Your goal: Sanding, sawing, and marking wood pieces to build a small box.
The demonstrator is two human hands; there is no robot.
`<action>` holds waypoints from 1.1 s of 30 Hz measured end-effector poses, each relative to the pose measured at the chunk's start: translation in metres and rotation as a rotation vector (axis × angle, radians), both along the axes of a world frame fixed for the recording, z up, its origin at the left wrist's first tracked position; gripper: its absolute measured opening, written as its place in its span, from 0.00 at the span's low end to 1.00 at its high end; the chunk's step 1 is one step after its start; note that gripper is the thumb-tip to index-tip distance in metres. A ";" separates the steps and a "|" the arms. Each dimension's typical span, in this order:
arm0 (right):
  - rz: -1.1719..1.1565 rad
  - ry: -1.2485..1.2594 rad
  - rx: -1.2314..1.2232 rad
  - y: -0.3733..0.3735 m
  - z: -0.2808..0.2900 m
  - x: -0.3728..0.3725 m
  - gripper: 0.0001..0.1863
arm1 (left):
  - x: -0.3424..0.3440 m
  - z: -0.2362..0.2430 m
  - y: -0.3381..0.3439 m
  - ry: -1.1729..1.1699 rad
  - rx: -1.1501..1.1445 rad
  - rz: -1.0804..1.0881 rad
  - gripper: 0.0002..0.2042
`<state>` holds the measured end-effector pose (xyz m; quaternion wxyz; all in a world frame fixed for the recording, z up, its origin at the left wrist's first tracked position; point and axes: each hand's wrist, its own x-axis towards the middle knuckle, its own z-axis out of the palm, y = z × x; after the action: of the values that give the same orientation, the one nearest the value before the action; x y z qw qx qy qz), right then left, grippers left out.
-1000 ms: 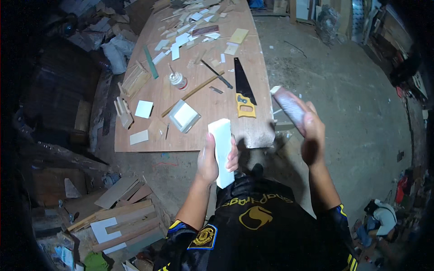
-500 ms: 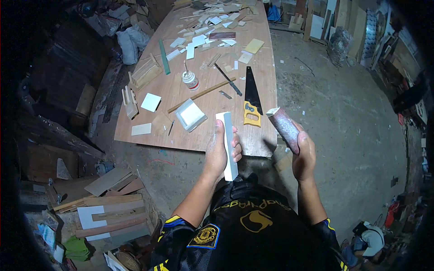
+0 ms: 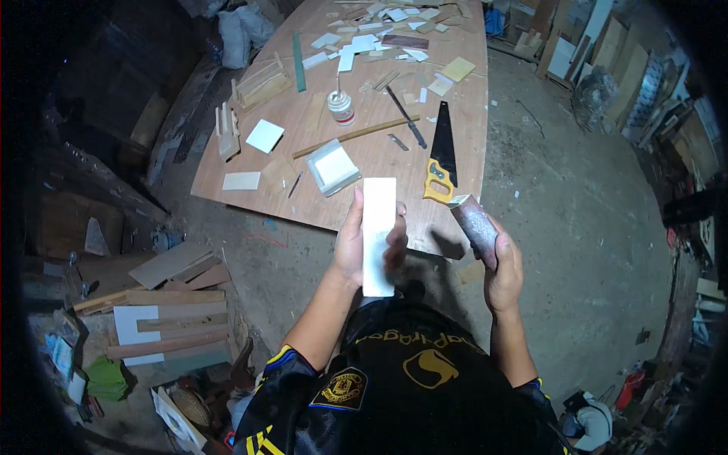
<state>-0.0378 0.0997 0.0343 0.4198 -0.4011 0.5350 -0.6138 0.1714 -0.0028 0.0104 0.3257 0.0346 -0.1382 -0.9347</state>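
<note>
My left hand [image 3: 349, 244] is closed around a long white rectangular block [image 3: 378, 227], thumb on one side and fingers on the other. The block stands lengthwise, one broad white face turned up, over the table's near edge. In my right hand [image 3: 506, 273] is a sanding block [image 3: 476, 229], wrapped in dark reddish, worn-looking sandpaper. It tilts up and to the left, apart from the white block. Beyond it on the table lies a handsaw [image 3: 442, 148] with a yellow handle. A square white-faced box [image 3: 333, 167] sits just past my left hand.
The wooden table [image 3: 258, 199] also carries a glue jar [image 3: 340, 108] with a stick in it, a wooden strip [image 3: 356, 136], a pencil [image 3: 296, 184] and several offcuts farther back. Boards [image 3: 174, 303] are stacked on the floor at left. A person [image 3: 590, 425] is low at right.
My left hand has turned the white block so that its broad face shows instead of the edge. The sanding block has shifted slightly. The whole view has tilted, moving the table up and right.
</note>
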 end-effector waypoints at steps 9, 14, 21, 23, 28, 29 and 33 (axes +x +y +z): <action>0.092 0.011 0.014 -0.022 -0.017 0.017 0.32 | 0.010 0.001 -0.023 -0.348 0.048 0.415 0.39; 0.108 0.036 0.185 -0.039 -0.052 0.010 0.30 | 0.032 -0.014 -0.039 -0.427 0.081 0.720 0.42; 0.215 0.216 0.611 -0.049 -0.216 0.000 0.29 | 0.053 -0.022 -0.046 -0.605 0.093 0.866 0.44; 0.157 0.271 0.693 -0.046 -0.241 0.011 0.27 | 0.055 -0.022 -0.047 -0.644 0.118 0.890 0.44; 0.138 0.230 0.868 -0.063 -0.246 0.022 0.26 | 0.066 -0.025 -0.056 -0.670 0.242 0.921 0.42; 0.192 0.087 0.837 -0.069 -0.238 0.025 0.26 | 0.068 -0.026 -0.059 -0.663 0.262 0.933 0.40; 0.275 -0.334 0.769 -0.093 -0.178 0.043 0.24 | 0.073 -0.027 -0.072 -0.681 0.277 0.971 0.33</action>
<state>0.0054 0.0064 -0.1434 0.6971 -0.1785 0.5909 -0.3647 0.2446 -0.0749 -0.0168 0.6446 0.4327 -0.0802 -0.6251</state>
